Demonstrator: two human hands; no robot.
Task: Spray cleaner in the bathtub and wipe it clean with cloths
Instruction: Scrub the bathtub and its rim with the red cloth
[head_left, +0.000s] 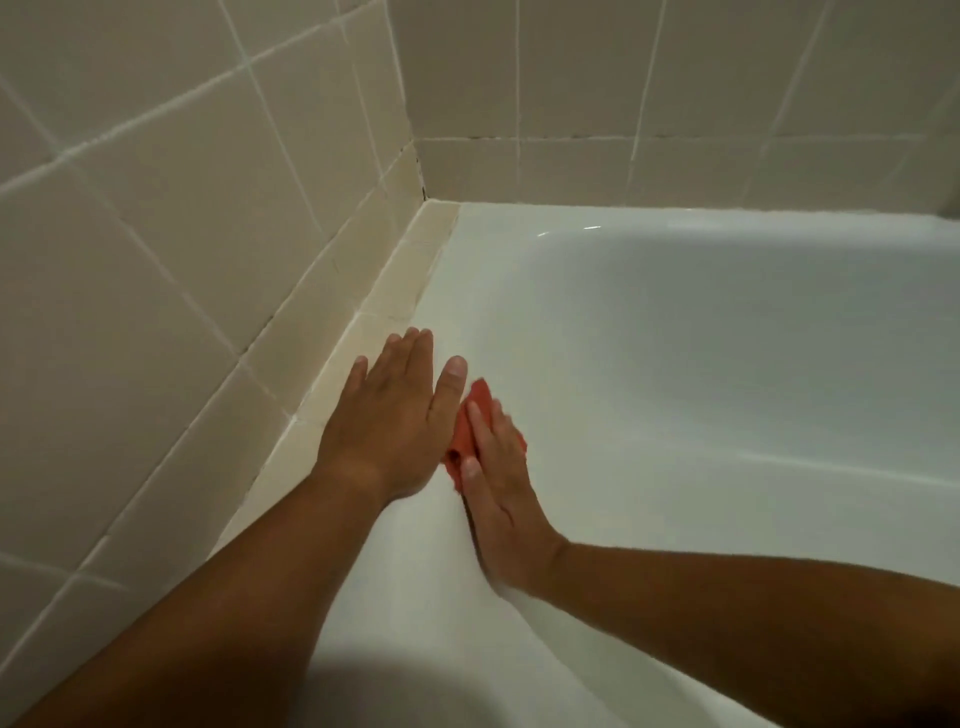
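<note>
The cloth (460, 434), where does it sit? asks the first.

Under the right hand (498, 478), answers the second, on the bathtub (675, 364), where the flat rim rolls over into the basin, short of the corner. Only an orange edge of it shows past the fingers.

And the grip?

No pinch at all. The right hand lies flat on it, fingers straight and close together, thumb alongside, pressing it to the enamel. The left hand (389, 415) rests just beside it, palm down on the rim, fingers straight and a little spread, holding nothing.

How would it handle?

Soft and light, by the look. On so glossy a surface it could bunch up or slide out from under a flat palm. It likely wants firm pressure, or fingers curled over its leading edge. The tub itself is hard and smooth. Whether it is wet cannot be told.

What is around?

A tiled ledge (374, 296) runs along the rim, with the tiled wall (156, 249) above it. There are dark marks in the corner joint. The left hand lies between the cloth and the ledge, and the wall would stop a wide stroke that way.
</note>
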